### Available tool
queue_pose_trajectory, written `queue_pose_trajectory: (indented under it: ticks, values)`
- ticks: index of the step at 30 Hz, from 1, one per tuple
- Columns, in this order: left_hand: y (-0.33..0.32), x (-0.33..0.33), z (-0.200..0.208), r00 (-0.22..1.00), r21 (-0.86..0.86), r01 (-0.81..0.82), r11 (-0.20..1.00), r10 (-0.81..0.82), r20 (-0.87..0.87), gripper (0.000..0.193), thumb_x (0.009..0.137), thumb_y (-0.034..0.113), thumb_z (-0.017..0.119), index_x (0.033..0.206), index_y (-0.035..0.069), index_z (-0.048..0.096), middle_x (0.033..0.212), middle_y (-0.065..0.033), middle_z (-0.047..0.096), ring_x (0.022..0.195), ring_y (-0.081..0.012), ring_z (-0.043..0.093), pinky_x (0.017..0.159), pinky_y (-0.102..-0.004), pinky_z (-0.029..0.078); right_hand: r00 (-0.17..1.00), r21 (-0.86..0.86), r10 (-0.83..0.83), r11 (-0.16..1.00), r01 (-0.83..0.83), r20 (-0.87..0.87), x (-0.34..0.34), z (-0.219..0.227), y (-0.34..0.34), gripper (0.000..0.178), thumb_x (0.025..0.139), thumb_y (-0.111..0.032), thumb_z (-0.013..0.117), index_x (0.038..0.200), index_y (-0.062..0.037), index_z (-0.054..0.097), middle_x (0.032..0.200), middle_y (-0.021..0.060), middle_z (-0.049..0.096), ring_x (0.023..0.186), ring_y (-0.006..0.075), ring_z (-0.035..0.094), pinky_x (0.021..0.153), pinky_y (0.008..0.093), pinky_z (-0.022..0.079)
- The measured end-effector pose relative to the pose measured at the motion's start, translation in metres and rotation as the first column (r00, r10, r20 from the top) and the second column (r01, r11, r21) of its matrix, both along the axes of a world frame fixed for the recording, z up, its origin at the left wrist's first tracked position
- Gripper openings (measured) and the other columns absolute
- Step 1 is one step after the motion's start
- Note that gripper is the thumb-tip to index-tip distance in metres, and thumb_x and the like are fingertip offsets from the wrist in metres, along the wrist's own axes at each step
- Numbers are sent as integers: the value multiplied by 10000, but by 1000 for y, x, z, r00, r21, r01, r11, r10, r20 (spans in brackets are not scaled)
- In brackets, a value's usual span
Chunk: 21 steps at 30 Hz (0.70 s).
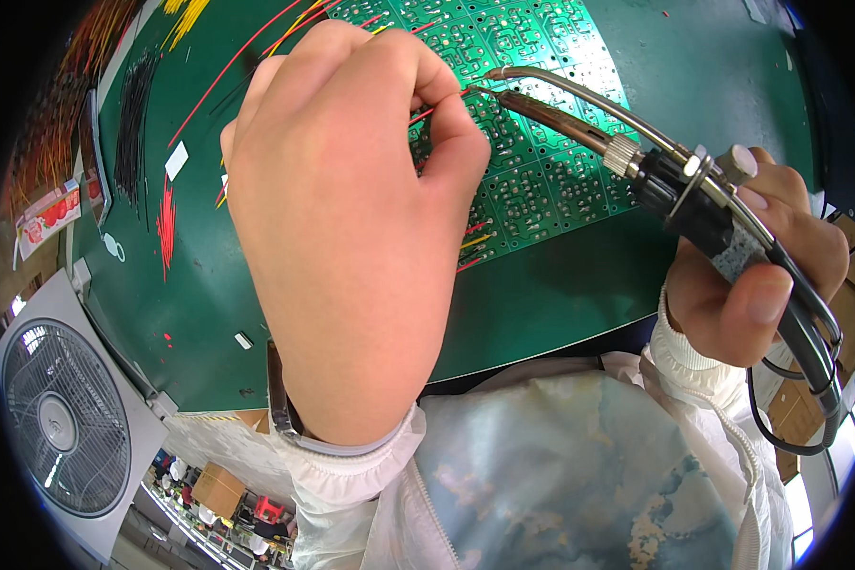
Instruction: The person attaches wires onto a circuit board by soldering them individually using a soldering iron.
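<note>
A green circuit board panel (527, 176) with rows of repeated solder patterns lies on the table. Over its left part is my left hand (351, 123), thumb and forefinger pinched on a thin red wire (424, 116) whose end meets the board. My right hand (760, 256) grips a soldering iron (670, 185) with a black handle and a thin metal tube clamped alongside. The iron's tip and the tube's end sit close to the wire's end; whether they touch it I cannot tell. Short red and yellow wires (475, 245) stick out at the board's lower edge.
Bundles of black wires (138, 128), red wires (166, 228) and yellow wires (188, 21) lie on the green table (541, 294) at the left. Orange-brown wires (52, 104) fill the far left. A grey fan (62, 418) stands by the table's left edge. A black cable (788, 446) hangs at the right.
</note>
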State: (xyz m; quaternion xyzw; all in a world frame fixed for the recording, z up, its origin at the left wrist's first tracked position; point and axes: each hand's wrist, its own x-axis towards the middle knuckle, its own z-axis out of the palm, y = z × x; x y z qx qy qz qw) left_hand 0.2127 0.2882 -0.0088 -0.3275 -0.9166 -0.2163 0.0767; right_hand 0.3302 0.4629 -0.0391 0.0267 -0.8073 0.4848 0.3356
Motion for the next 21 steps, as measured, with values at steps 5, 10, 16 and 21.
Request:
queue_pose_trajectory:
  ticks: [5,10,16,21]
  values:
    - [1,0,-1,1000,6,-1,1000,1,-6,105,749,-20,682,839,10,636,797,-53,616,734,-151,593,720,-264,478,998,-21,45,999,-46,-47,-1,-3,5,437,911,-403,520,983,28,510,723,241,612,609,246,607,642,341,509]
    - [0,1,0,1000,3,-5,1000,5,-4,105,748,-20,683,836,10,634,797,-52,615,733,-151,593,718,-265,478,999,-12,38,999,-39,-26,-1,0,3,435,914,-406,516,992,22,510,707,231,608,591,235,592,688,360,506]
    - [5,1,7,999,-39,-33,999,35,40,104,748,-16,682,834,13,632,797,-48,613,731,-150,587,717,-266,474,1000,57,-16,998,15,21,0,3,-2,441,922,-414,513,1013,17,506,699,226,606,592,229,586,707,365,511]
    - [9,9,20,981,182,13,983,-48,189,102,749,-13,681,834,14,631,796,-47,612,732,-148,587,720,-265,474,1000,9,11,1000,-11,-8,-2,2,-1,445,923,-413,514,1016,22,506,703,228,606,593,231,590,683,358,510]
